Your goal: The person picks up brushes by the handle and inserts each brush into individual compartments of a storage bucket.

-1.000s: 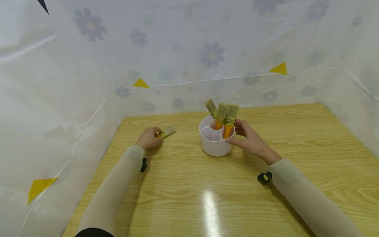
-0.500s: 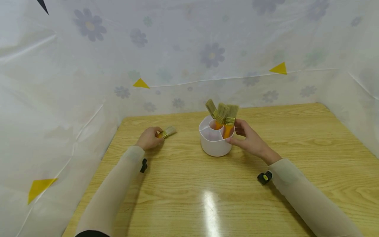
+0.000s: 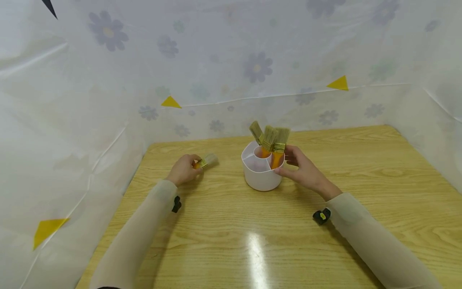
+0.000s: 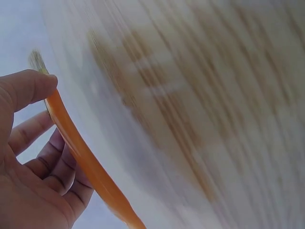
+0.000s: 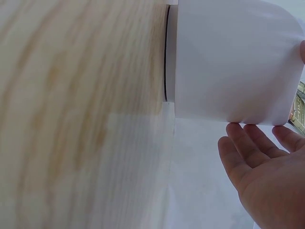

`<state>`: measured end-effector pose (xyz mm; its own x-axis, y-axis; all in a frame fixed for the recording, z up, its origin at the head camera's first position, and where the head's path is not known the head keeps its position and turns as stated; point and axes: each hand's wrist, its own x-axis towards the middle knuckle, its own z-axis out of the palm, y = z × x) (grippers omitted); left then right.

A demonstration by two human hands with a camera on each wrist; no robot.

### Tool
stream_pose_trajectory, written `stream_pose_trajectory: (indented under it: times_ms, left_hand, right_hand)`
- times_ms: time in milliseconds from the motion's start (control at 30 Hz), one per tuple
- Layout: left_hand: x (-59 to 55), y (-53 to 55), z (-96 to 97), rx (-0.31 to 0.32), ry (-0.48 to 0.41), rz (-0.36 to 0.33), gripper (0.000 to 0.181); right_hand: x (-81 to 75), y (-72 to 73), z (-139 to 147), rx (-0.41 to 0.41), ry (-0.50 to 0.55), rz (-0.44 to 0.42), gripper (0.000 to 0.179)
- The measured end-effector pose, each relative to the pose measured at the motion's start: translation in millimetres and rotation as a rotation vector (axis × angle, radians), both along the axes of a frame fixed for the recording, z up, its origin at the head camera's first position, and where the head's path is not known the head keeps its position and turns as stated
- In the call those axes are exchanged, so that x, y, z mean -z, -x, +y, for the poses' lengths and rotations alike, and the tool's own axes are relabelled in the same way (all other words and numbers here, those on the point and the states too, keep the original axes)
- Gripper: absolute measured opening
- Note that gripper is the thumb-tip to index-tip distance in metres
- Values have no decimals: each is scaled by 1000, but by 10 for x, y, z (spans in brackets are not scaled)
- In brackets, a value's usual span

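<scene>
My left hand (image 3: 185,169) pinches a paintbrush (image 3: 205,162) between thumb and fingers, left of a white round divided organizer (image 3: 262,180). In the left wrist view its orange handle (image 4: 86,160) slants down past my palm, and the bristles (image 4: 36,61) stick out beyond the thumb. My right hand (image 3: 304,170) holds the organizer from its right side, thumb at the near rim and fingers round the far side. In the right wrist view, fingertips touch the white wall (image 5: 233,62). Three paintbrushes (image 3: 277,150) stand bristles up in the organizer; the front left compartment shows no brush.
The organizer stands on a wood-grain table (image 3: 216,224). White flowered plastic sheeting (image 3: 223,60) hangs behind the table and along both sides, with yellow triangles (image 3: 171,102) stuck on it.
My left hand has shifted slightly to the right with the paintbrush, whose bristles now point a little farther toward the organizer. My right hand and the organizer have stayed in place.
</scene>
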<state>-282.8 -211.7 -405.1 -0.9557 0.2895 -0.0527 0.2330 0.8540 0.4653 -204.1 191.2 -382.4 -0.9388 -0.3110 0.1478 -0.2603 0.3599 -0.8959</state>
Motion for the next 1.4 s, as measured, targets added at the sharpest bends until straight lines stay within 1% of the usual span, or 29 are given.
stream_pose_trajectory:
  times_ms: [133,233,500,867,1033,1400]
  left_hand:
    - [-3,-7,34,10,12,19,45]
    - [-4,-9,64,19,19,35,45]
    - [-39,-75,184,28,11,34,45]
    - [-88,-158,321,49,-16,58,47]
    - [-101,-200,364,46,-36,76,46]
    - [-134,-293,492,77,-76,117,46]
  right_hand:
    - [-121,-70,-46,1,-6,-4,76]
    - [-142,-85,-57,6,-8,-4,75]
    - [-134,-83,-57,3,-3,3,74]
    - [-136,-81,-60,2,-3,-1,75]
    - [-141,-83,-58,3,-5,-4,75]
    - [-144,-87,-62,2,-9,3,75]
